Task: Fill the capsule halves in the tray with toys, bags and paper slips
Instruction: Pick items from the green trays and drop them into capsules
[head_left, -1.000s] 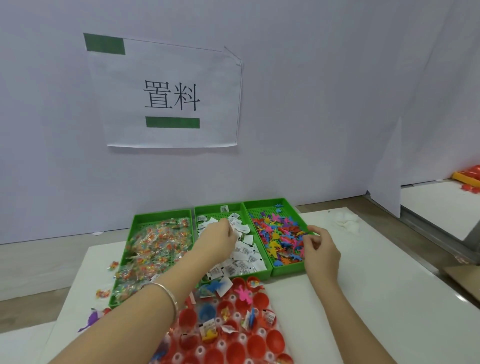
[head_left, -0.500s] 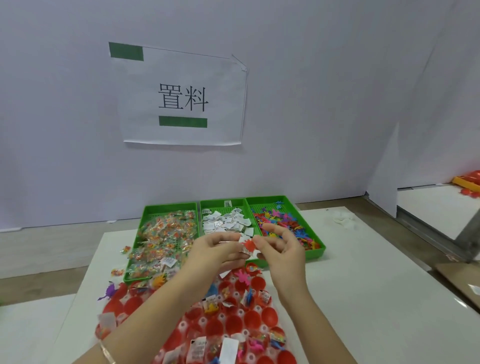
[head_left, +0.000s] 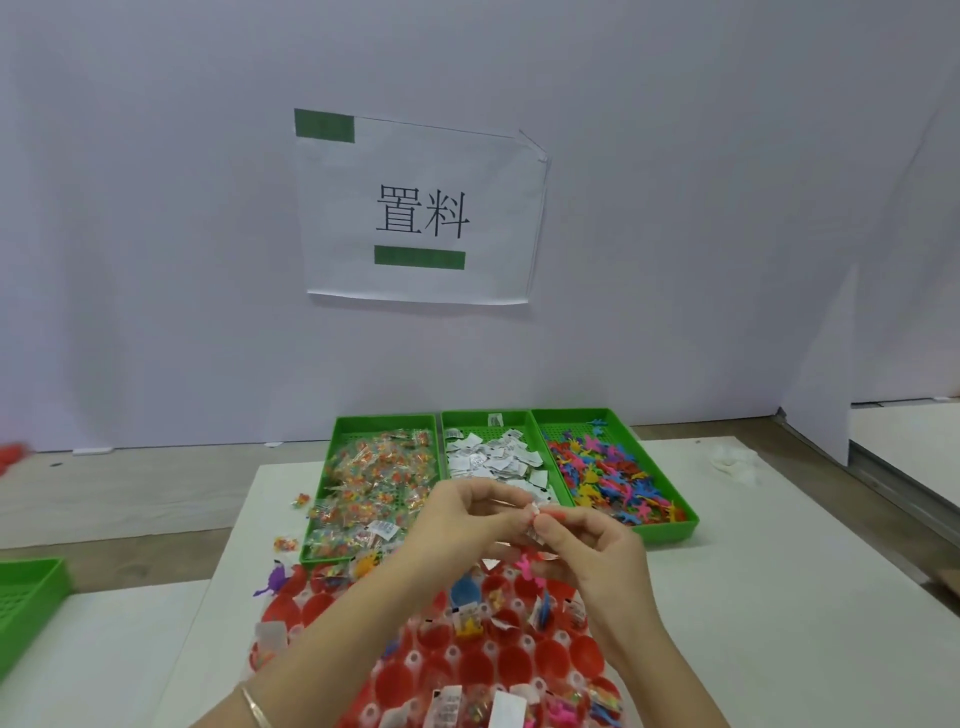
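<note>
Holds a small white paper slip (head_left: 534, 512) and what looks like a small red toy (head_left: 554, 513) together at mid-frame, just above the top edge of the tray of red capsule halves (head_left: 470, 670). Pinches the slip with the left hand (head_left: 457, 525), thumb and forefinger closed on it. Pinches the toy with the right hand (head_left: 589, 553), fingers curled, fingertips of both hands touching. Cannot tell the slip's long axis: too small and blurred.

Needs, by the look of it, only a short drop toward the bottom of the frame. Shows several cups near the top edge already carrying toys and slips, with bare red ones in the rows below. Puts the right hand nearer the bare cups at lower right.

Has three green bins beyond the hands on the white table (head_left: 779, 582): bags bin (head_left: 384, 422) left, slips bin (head_left: 485, 415) middle, toys bin (head_left: 670, 531) right.
</note>
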